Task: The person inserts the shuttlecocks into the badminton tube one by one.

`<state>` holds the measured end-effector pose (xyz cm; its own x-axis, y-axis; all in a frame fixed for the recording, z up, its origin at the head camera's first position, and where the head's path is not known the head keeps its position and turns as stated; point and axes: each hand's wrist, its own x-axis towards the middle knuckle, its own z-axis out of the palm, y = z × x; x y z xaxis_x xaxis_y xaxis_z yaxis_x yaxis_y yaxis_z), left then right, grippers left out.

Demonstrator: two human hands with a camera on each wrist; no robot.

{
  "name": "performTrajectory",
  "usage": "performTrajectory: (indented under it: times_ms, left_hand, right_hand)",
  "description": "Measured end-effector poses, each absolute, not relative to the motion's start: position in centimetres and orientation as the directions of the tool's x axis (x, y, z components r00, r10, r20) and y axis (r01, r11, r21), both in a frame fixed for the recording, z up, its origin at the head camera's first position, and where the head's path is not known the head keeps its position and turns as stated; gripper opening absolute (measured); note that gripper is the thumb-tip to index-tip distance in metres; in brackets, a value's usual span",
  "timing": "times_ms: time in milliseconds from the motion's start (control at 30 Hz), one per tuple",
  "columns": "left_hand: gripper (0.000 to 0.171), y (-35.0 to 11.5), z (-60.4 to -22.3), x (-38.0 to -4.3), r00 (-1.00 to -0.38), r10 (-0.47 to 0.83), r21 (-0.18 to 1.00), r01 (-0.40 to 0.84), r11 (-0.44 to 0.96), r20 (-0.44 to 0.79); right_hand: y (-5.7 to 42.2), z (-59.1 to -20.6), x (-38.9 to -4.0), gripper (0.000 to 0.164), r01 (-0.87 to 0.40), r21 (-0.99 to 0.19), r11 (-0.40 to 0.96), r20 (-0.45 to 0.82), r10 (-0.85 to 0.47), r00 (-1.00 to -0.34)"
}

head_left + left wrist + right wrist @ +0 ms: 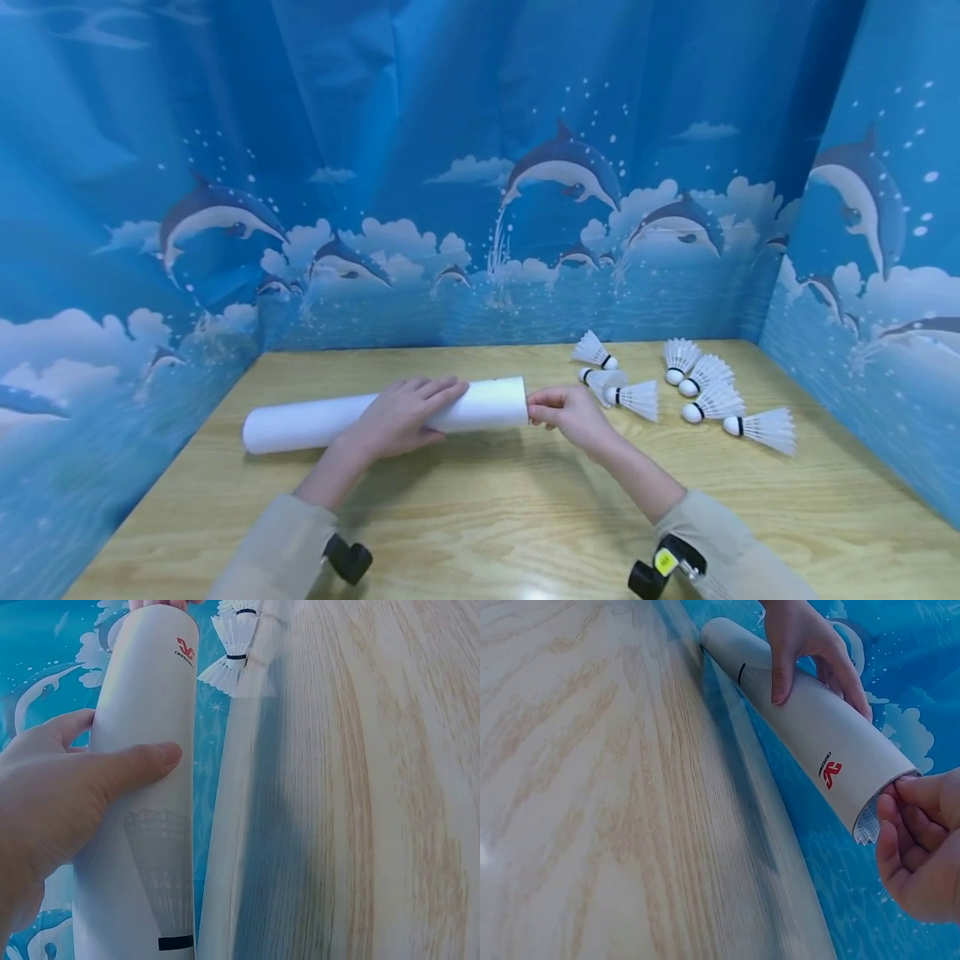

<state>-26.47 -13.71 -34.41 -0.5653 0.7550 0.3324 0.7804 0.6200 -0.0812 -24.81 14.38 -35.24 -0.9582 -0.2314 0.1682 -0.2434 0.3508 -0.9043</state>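
Note:
A white shuttlecock tube with a red logo lies across the table, its mouth toward the right. My left hand grips it around the middle, thumb on the near side, as the left wrist view also shows of the tube. At the mouth, my right hand has thumb and fingers pinched together. In the right wrist view the jagged white skirt of a shuttlecock pokes slightly out of the tube, and my right fingers pinch at its edge. The rest of that shuttlecock is hidden inside.
Beyond the right hand, loose shuttlecocks lie on the wooden table: three near the back, including one shuttlecock, and several farther right, including another shuttlecock. A blue dolphin-print curtain stands behind and at both sides.

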Motion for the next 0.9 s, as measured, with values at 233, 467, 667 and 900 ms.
performTrajectory:
  times_ms: [233,467,667,900]
  left_hand:
    - [0.081,-13.8,-34.1,-26.4,-0.568,0.752,-0.068,0.781,0.620,0.335]
    - [0.080,-13.9,-34.0,-26.4,-0.545,0.761,-0.075,0.794,0.603,0.352]
    - [0.081,-13.9,-34.0,-26.4,-0.549,0.760,-0.074,0.792,0.606,0.349]
    - [0.080,-14.0,-34.1,-26.5,-0.558,0.756,-0.071,0.787,0.612,0.342]
  right_hand:
    - [14.9,-35.1,-24.8,0.020,-0.269,-0.912,0.310,0.184,-0.277,-0.943]
    - [16.5,-35.0,-24.6,0.024,-0.213,-0.918,0.334,0.136,-0.241,-0.961]
    - [19.0,-35.0,-24.6,0.025,-0.178,-0.908,0.379,0.130,-0.149,-0.980]
    - [22.7,-35.3,-24.5,0.026,-0.179,-0.838,0.515,0.203,-0.009,-0.979]
